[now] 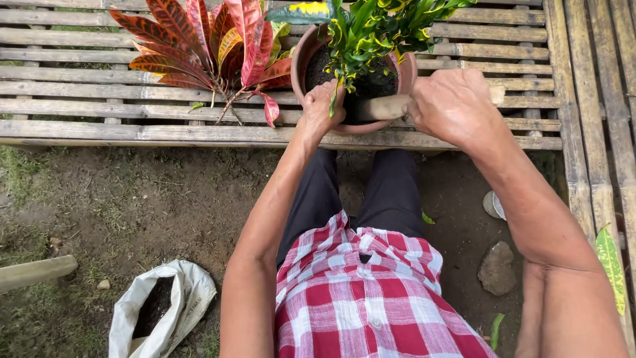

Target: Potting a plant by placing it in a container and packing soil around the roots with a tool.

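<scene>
Two hands work at a clay pot (311, 50) that stands on a slatted bamboo bench (99, 109). The left hand (322, 106) rests on the pot's near rim, fingers curled together around the base of a green and yellow plant (371, 26) rooted in dark soil (371, 86). The right hand (454, 103) is closed in a fist around a pale wooden handle (383, 107), which lies across the near side of the pot and points toward the soil; its far end is hidden by leaves, so I cannot tell what tool it is.

Just beside the pot, to the left on the bench, lies a cut sprig of red and orange leaves (199, 43). On the bare ground below, near the person's left side, a white sack (192, 298) sits open with dark soil inside. A stone (497, 268) lies on the ground to the right, close to the bench edge.
</scene>
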